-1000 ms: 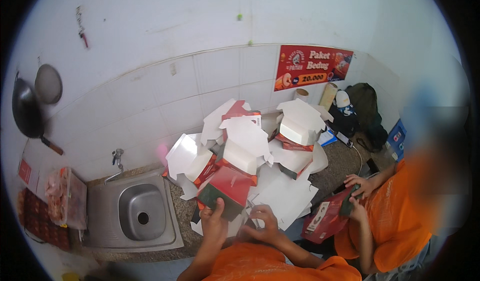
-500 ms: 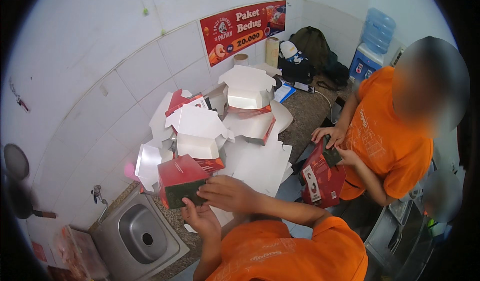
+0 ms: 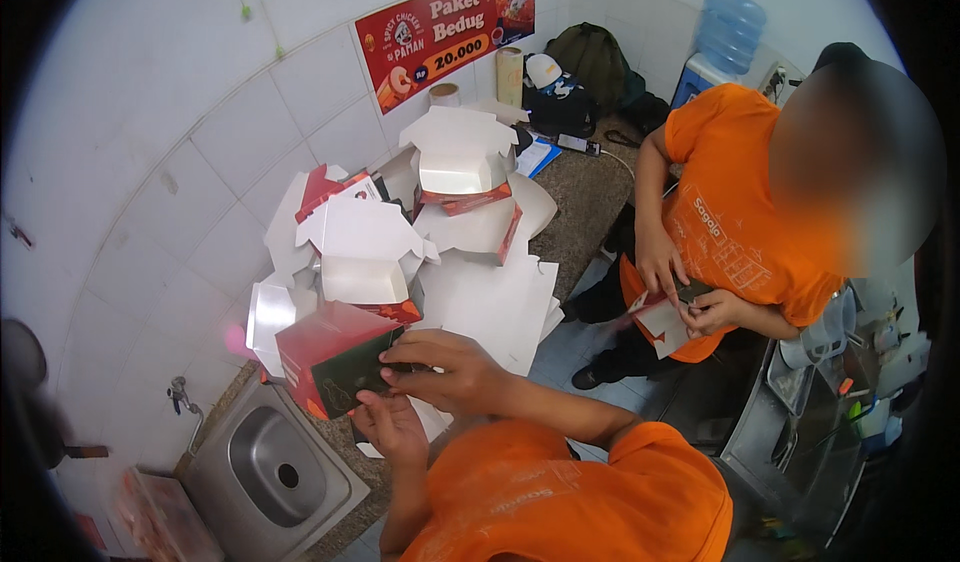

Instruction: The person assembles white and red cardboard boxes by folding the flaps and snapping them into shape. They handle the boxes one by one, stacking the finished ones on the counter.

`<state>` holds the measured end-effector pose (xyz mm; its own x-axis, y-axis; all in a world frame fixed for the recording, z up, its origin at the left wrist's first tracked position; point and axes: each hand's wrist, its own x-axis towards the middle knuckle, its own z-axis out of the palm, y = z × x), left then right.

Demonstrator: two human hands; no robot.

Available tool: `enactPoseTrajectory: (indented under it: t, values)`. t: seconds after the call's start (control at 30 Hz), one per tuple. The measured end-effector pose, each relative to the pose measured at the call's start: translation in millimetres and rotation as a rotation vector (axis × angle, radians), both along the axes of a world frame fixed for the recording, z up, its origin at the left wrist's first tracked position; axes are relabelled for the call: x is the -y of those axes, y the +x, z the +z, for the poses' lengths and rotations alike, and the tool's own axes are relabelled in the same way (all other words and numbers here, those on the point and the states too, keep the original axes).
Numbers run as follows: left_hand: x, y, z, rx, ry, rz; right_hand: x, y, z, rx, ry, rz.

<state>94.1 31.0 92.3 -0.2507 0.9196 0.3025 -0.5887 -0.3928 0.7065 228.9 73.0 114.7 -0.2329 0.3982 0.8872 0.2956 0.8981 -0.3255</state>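
My left hand point(image 3: 392, 428) and my right hand point(image 3: 442, 364) both grip a red and dark green carton box point(image 3: 330, 367), held just above the counter edge beside the sink. The right hand's fingers lie over the box's dark flap; the left hand supports it from below. Right behind it stand open folded boxes, white inside with red outsides point(image 3: 362, 262), piled on flat white carton sheets point(image 3: 490, 297).
A steel sink point(image 3: 270, 472) with a tap point(image 3: 180, 397) lies at lower left. A co-worker in an orange shirt point(image 3: 740, 222) at right handles a flat red and white carton point(image 3: 660, 317). Further back stand more boxes point(image 3: 460, 162), a backpack point(image 3: 592, 57) and a water jug point(image 3: 728, 27).
The view has swung, so the pile and co-worker now sit higher and further right. The red and green box stays in both my hands, now nearer the sink.
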Motion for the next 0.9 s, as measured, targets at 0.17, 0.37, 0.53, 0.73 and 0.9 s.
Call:
enactPoseTrajectory:
  t: [0.17,0.37,0.53,0.73,0.9]
  values:
    - [0.5,0.1,-0.7,-0.041,0.116,-0.252,5.8,8.7,12.2,-0.084,-0.046,-0.12]
    - [-12.2,-2.5,8.3,0.184,0.002,-0.512,1.5,17.0,27.8,-0.024,-0.143,-0.112]
    - [-10.6,-47.3,31.2,-0.548,0.014,-0.406,-6.0,37.4,38.2,-0.175,-0.517,0.068]
    - [-19.0,-117.7,13.7,-0.594,-0.001,-0.203,-31.3,63.5,48.0,-0.27,-0.967,0.547]
    - [-27.3,-79.8,-145.4,-0.232,-0.272,-0.61,-62.8,38.1,28.2,-0.143,-1.12,0.832]
